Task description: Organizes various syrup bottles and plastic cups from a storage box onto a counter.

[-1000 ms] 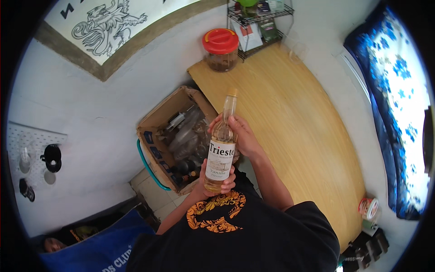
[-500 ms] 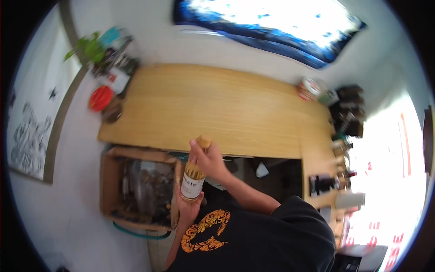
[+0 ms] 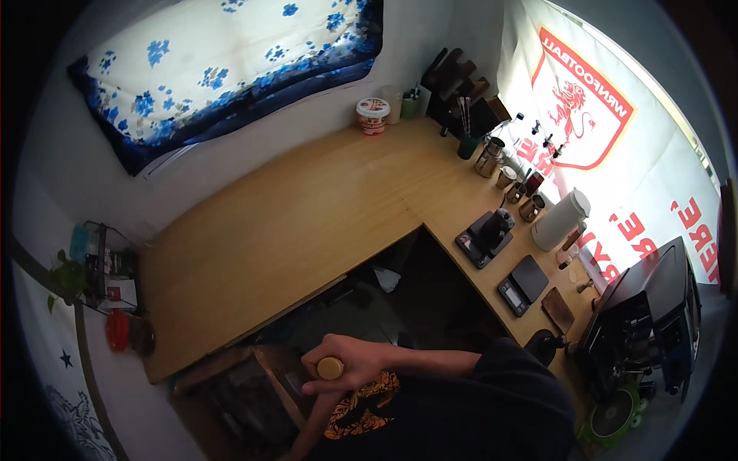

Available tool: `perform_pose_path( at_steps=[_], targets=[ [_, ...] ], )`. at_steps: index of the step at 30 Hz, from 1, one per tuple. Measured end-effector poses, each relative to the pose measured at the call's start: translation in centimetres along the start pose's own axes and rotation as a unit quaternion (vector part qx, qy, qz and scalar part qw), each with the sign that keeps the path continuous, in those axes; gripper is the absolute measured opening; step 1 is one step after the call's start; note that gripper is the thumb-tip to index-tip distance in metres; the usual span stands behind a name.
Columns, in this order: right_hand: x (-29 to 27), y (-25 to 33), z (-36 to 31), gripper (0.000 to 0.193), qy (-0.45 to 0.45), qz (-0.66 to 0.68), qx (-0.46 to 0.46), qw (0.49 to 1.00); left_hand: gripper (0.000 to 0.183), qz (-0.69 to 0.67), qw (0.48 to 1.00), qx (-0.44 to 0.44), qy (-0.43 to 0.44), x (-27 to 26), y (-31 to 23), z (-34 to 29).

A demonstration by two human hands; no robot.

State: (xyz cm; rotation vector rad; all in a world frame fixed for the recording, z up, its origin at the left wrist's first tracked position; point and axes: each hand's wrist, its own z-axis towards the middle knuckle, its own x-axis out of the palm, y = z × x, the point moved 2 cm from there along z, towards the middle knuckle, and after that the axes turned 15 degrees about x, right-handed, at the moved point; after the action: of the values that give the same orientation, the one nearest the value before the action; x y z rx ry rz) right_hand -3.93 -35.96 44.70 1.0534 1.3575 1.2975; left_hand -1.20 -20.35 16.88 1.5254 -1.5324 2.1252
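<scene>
My right hand (image 3: 350,359) is wrapped round the neck of a bottle, whose round gold cap (image 3: 330,369) pokes up between thumb and fingers. The bottle points up toward me, so its body and label are hidden under the hand. Of my left arm only the forearm (image 3: 311,427) shows, reaching up beneath the right hand; its fingers are out of sight. Just left of both hands stands an open cardboard box (image 3: 278,378) on a lower level, its dark contents hard to make out.
An L-shaped wooden counter (image 3: 300,238) runs ahead and to the right. It bears two scales (image 3: 523,285), a white jug (image 3: 560,220), metal cups (image 3: 531,207), a tub (image 3: 373,115), and a black machine (image 3: 642,330). A wire rack (image 3: 108,265) stands at far left.
The view has swung to the right, showing more of the right-hand counter. The bottle has tipped from label-visible to cap toward me. My left hand has gone from sight beneath it.
</scene>
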Motion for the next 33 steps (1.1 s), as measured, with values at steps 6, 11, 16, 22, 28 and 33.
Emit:
perform_pose_path(
  at_steps=[6, 11, 16, 22, 28, 33],
  targets=[
    [-6.6, -1.5, -5.0, 0.04, -0.11, 0.023, -0.015, 0.994, 0.054, 0.278, 0.95, 0.072, 0.123, 5.9, 0.3, 2.5],
    [-11.2, -2.8, -8.0, 0.04, -0.249, 0.048, 0.009, 0.967, 0.052, 0.448, 0.864, 0.124, 0.192, 16.4, 3.8, 9.6],
    [-15.3, -4.1, -10.6, 0.039, -0.302, 0.113, 0.007, 0.946, 0.041, -0.135, 0.99, -0.007, -0.046, 14.8, 10.4, 12.0],
    [-20.4, -4.4, -17.6, 0.042, -0.356, 0.093, 0.028, 0.929, 0.048, -0.224, 0.973, -0.031, 0.053, 24.1, 13.3, 16.2],
    [-24.4, 1.0, -24.3, 0.052, -0.346, 0.189, -0.162, 0.905, 0.051, -0.116, 0.959, -0.215, 0.142, 29.8, 13.6, 21.3],
    [-27.9, 5.6, -29.2, 0.046, -0.471, 0.146, -0.293, 0.82, 0.058, -0.057, 0.953, -0.251, 0.157, 37.4, 13.4, 28.3]
  ],
)
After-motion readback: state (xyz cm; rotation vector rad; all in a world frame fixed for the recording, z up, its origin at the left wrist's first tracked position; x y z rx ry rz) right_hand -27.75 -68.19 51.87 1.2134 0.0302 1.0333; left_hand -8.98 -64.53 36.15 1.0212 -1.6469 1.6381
